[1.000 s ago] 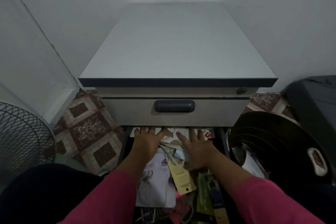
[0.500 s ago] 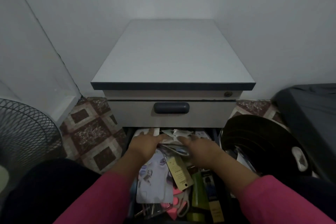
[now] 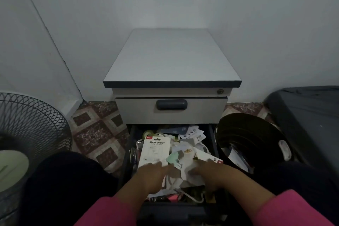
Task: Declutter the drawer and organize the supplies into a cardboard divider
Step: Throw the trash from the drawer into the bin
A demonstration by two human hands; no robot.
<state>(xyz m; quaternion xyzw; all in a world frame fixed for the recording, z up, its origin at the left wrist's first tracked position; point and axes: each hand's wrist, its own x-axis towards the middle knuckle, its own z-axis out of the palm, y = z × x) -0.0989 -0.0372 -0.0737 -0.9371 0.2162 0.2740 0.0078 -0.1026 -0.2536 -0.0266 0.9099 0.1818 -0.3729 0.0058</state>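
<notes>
— Two hands down in our open drawer (image 3: 213,145), then?

— Yes. We have our left hand (image 3: 153,176) lying palm down on the near end of the white card pack marked STAPLER SET (image 3: 156,149), fingers spread and fairly straight, pressing rather than gripping. Our right hand (image 3: 211,175) rests on the crumpled white papers (image 3: 190,169) beside it; the blur there is too heavy for us to tell whether its fingers curl round anything.

— And the clutter?

— It fills the drawer. We see a pale green clip (image 3: 173,158) between the pack and the papers, a roll of clear tape (image 3: 149,132) at the far left corner, and a dark card (image 3: 176,130) with white tags (image 3: 194,134) at the back.

— What surrounds us?

— We sit facing the grey cabinet (image 3: 172,60); its upper drawer (image 3: 171,111) is closed. A black bin (image 3: 251,141) stands just right of the open drawer, a wire fan guard (image 3: 31,124) is at our left, and patterned floor tiles (image 3: 97,134) lie between.
</notes>
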